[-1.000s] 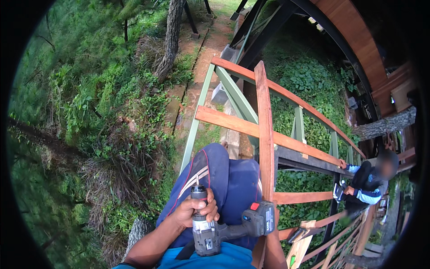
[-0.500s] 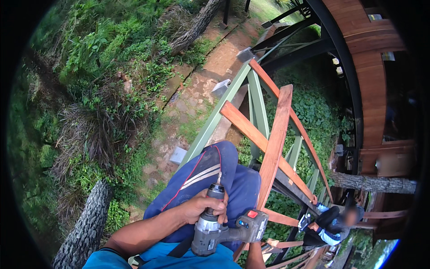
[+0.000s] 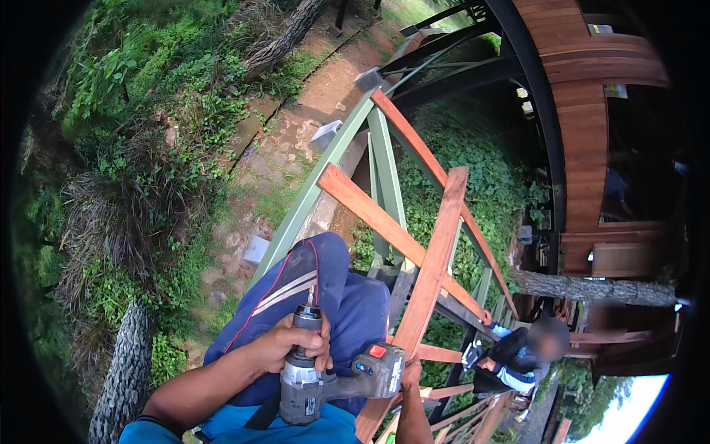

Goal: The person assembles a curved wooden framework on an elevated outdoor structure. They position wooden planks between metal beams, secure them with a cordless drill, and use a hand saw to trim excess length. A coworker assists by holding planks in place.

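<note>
My left hand is wrapped around the front of a cordless drill, just behind its chuck. A bit points up and away from me, and the battery end with a red button lies to the right. At the right edge of a reddish wooden plank is my right hand, gripping it near the drill's battery, which partly hides the fingers. This plank slants across another wooden board, crossing on top of it. My bent legs in blue trousers are beneath the drill.
Green metal beams form a frame ahead, edged by a reddish board. Below lie a stone path and plants. A co-worker sits at the right, one hand at the crossing board's end. Tree trunks stand around.
The view has shifted, so the frame appears farther left. The long plank has slid toward me, its far end now lower. My right hand has come into sight on its edge.
</note>
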Demonstrator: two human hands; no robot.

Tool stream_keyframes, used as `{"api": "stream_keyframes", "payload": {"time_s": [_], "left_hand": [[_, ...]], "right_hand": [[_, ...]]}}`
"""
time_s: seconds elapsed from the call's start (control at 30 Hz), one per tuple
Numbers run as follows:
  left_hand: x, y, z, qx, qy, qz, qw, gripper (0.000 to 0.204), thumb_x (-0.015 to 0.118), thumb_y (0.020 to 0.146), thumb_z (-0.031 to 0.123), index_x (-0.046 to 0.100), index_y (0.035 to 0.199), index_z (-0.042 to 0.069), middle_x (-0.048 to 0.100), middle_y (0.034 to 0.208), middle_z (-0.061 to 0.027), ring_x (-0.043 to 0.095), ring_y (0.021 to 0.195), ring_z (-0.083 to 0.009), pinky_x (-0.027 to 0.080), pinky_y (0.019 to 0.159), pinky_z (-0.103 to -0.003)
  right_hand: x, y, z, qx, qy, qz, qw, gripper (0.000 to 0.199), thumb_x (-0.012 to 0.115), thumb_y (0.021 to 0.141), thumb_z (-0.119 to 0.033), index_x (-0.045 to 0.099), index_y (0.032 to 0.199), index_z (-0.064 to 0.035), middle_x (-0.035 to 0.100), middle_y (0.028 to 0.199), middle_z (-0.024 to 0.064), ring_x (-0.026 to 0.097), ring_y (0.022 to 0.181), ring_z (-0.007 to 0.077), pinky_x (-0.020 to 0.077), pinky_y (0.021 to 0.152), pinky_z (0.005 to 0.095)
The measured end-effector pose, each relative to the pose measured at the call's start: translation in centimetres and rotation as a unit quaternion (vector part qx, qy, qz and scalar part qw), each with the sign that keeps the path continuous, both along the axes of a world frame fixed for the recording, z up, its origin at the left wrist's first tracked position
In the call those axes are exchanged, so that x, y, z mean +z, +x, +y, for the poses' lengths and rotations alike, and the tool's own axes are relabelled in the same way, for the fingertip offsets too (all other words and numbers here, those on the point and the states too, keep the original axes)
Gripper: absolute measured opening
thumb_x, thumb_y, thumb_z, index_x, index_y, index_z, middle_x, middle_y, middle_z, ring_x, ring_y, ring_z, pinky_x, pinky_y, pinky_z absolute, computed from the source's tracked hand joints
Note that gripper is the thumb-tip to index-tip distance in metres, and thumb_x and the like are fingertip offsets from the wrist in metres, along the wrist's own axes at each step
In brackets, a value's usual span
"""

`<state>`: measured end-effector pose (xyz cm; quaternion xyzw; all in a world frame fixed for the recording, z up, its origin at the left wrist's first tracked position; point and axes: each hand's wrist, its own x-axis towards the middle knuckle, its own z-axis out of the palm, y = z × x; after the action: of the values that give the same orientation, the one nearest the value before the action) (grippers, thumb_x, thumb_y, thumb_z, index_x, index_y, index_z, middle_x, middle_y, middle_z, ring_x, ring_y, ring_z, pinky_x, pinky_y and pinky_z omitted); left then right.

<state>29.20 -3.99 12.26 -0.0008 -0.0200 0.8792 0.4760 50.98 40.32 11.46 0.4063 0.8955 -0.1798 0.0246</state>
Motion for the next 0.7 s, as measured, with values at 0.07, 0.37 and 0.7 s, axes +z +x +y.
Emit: {"api": "stream_keyframes", "payload": {"time_s": [0.07,0.37,0.7], "left_hand": [[0.0,0.0,0.3,-0.006,-0.007,-0.011,1.000,0.021,0.074,0.087,0.013,0.059,0.100,0.006,0.055,0.067,-0.0036,0.071,0.071,-0.0258,0.057,0.082,-0.049],[0.3,0.0,0.0,0.002,-0.016,-0.004,1.000,0.023,0.075,0.086,0.015,0.059,0.100,0.006,0.054,0.067,-0.0036,0.070,0.070,-0.0260,0.057,0.082,-0.049],[0.0,0.7,0.1,0.007,-0.031,-0.003,0.999,0.024,0.073,0.086,0.017,0.058,0.102,0.008,0.054,0.069,-0.0041,0.067,0.071,-0.0274,0.054,0.085,-0.050]], "right_hand": [[0.4,-0.1,-0.3,0.038,0.024,-0.015,0.999,0.051,0.078,0.085,-0.011,0.054,0.125,0.0107,0.075,0.088,0.0223,0.075,0.078,0.0235,0.0590,0.074,0.0351],[1.1,-1.3,-2.6,0.023,0.046,0.003,0.999,0.054,0.083,0.082,-0.021,0.055,0.121,0.0046,0.075,0.089,0.0235,0.076,0.083,0.0360,0.0594,0.078,0.0421],[4.0,-1.9,-4.7,0.004,0.065,0.210,0.975,0.059,0.071,0.098,-0.027,0.046,0.139,0.0070,0.056,0.139,0.0272,0.053,0.132,0.0345,0.0428,0.109,0.0466]]}}
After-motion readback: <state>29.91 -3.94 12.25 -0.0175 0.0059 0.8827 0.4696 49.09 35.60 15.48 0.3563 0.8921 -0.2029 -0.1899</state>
